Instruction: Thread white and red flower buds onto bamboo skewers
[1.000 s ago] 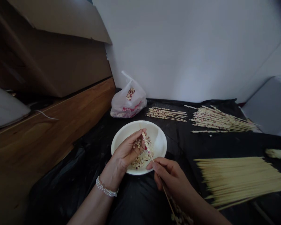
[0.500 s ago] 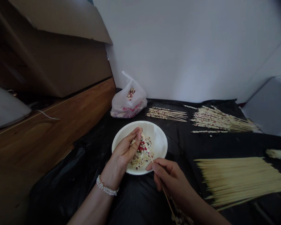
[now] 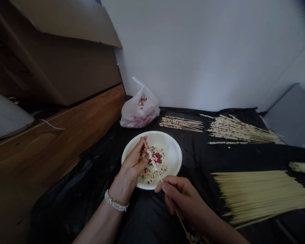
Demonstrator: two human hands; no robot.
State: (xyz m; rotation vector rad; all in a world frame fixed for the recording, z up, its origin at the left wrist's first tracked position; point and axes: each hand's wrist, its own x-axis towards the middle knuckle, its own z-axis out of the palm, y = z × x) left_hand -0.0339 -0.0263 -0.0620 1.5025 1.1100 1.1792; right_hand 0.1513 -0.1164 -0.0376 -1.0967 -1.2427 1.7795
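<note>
My right hand [image 3: 179, 193] pinches the bare shaft of a thin wooden skewer [image 3: 160, 177] between thumb and fingers. Small white and dark-red kernels are threaded on its upper part, and the bare point sticks out past them. My left hand [image 3: 136, 157], with a beaded bracelet on its wrist, curls round the upper end of the skewer, fingers against the kernels. Whether loose kernels lie in the palm is hidden. Both hands are at a white bowl [image 3: 175, 154], which has loose kernels [image 3: 149, 176] and a red pattern in its bottom.
A white plastic bag [image 3: 139, 113] stands behind the bowl. Loaded skewers lie in two piles, a smaller one [image 3: 176, 122] and a larger one [image 3: 234, 128]. Bare skewers [image 3: 261, 191] are spread at right on black plastic sheeting [image 3: 200, 152]. A cardboard box [image 3: 78, 67] is at left.
The skewer's threaded part has moved up and left, its tip now showing by my left fingers. My left fingers have shifted left and spread a little, uncovering more of the bowl's red pattern.
</note>
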